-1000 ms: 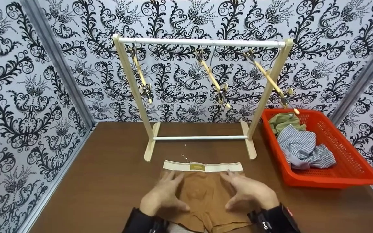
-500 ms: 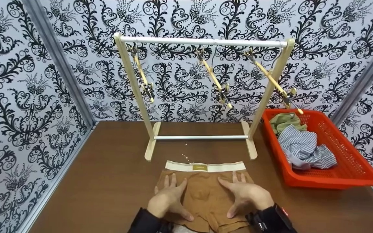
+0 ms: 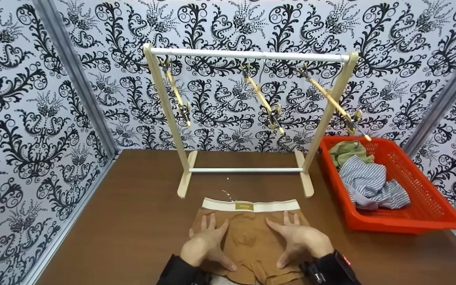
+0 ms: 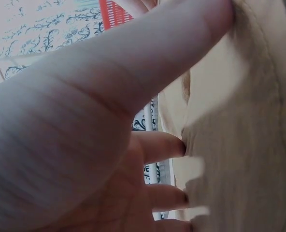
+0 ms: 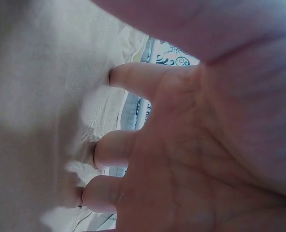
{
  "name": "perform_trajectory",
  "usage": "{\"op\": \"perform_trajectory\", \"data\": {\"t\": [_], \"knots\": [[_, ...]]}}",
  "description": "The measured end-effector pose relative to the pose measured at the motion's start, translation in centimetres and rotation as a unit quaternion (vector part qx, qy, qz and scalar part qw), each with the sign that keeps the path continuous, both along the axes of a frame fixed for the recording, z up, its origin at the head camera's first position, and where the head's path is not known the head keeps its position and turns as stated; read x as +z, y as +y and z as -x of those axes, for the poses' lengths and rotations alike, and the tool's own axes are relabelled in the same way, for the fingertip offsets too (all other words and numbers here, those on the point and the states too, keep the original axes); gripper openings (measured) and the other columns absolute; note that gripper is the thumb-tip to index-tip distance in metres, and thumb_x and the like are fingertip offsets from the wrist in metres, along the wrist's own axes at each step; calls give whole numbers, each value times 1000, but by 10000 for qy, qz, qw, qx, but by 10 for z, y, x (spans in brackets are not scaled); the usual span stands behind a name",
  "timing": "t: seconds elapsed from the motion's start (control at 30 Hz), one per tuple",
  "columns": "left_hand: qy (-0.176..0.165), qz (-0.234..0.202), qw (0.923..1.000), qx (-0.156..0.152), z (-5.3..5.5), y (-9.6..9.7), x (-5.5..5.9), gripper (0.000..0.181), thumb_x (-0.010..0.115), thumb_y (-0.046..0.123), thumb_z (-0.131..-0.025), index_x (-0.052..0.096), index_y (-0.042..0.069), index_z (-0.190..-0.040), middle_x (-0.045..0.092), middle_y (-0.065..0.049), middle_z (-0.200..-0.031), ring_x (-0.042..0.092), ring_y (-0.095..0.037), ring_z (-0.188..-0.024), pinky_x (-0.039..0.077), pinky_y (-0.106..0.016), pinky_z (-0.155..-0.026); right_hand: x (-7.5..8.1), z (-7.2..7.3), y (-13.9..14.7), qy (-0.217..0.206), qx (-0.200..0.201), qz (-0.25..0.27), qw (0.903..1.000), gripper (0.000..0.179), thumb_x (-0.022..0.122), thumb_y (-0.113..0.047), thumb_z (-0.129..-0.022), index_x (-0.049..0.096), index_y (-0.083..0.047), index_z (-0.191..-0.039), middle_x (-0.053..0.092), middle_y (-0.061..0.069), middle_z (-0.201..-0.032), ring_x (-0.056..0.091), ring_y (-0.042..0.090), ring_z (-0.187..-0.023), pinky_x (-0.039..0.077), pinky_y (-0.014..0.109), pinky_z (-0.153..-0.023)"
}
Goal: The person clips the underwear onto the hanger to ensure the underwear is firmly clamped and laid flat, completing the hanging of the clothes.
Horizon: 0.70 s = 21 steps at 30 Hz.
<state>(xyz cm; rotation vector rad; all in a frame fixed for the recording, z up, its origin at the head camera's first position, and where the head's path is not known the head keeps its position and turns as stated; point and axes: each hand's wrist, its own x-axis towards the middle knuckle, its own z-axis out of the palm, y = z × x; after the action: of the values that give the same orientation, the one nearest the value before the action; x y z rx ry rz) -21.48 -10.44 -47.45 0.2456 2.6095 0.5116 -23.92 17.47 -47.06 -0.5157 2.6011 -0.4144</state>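
A pair of brown boxer briefs [image 3: 247, 233] with a white waistband and a gold label lies flat at the front of the table, waistband toward the rack. My left hand [image 3: 208, 243] rests spread on its left half, with fingertips and thumb touching the cloth. On the right half, my right hand [image 3: 301, 239] presses its fingertips down the same way. In the left wrist view the thumb [image 4: 181, 43] and fingers meet the brown fabric [image 4: 239, 145]. The right wrist view has several fingertips against the fabric [image 5: 46, 121], palm raised off it.
Behind stands a wooden rack [image 3: 247, 54] with a white bar and three clip hangers, the middle hanger [image 3: 260, 95] among them. At right, a red basket [image 3: 406, 225] holds a striped garment [image 3: 364, 178] and a green cloth [image 3: 348, 152]. Patterned walls enclose the brown table [image 3: 133, 221].
Both hands have shifted from near the waistband slightly down the briefs and settled with fingers spread on the cloth. Over the last half second they have stayed nearly still.
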Motion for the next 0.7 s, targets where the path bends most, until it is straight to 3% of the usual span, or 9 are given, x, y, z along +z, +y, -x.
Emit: {"op": "perform_trajectory", "data": {"t": [0.13,0.27,0.47,0.6,0.7], "knots": [[47,33,10000,7,-3,1,-1,121,91,55,-66,27,20,-162,4,-23,-167,1,-44,-153,12,-80,-107,-2,-2,0,-24,-58,-89,9999,119,97,-40,-60,34,-22,-159,6,37,-161,1,61,-145,23,71,-110],[205,6,9998,-10,-5,1,-1,120,92,54,-64,29,19,-161,8,-24,-166,3,-45,-152,13,-81,-106,-2,-3,0,-14,25,-88,10000,120,97,-40,-60,33,-20,-159,5,39,-160,-1,62,-144,14,73,-112],[437,73,9989,-117,-3,-2,0,121,91,57,-64,31,17,-160,12,-27,-165,7,-47,-151,17,-81,-105,4,-4,4,0,-17,98,10000,120,95,-43,-62,30,-22,-161,5,33,-163,-1,56,-147,11,74,-112],[833,-243,9961,-165,1,-5,1,118,88,60,-68,31,11,-159,17,-31,-162,11,-53,-149,20,-81,-103,16,0,17,386,-149,687,9968,120,90,-47,-68,22,-19,-163,1,32,-162,-1,55,-147,-2,83,-100],[1514,-864,9844,-255,5,-7,-2,107,83,58,-76,37,3,-155,26,-36,-157,19,-56,-145,24,-77,-106,31,5,32,1204,-268,1363,9830,120,85,-52,-75,14,-12,-163,1,27,-163,5,54,-147,-2,82,-100]]}}
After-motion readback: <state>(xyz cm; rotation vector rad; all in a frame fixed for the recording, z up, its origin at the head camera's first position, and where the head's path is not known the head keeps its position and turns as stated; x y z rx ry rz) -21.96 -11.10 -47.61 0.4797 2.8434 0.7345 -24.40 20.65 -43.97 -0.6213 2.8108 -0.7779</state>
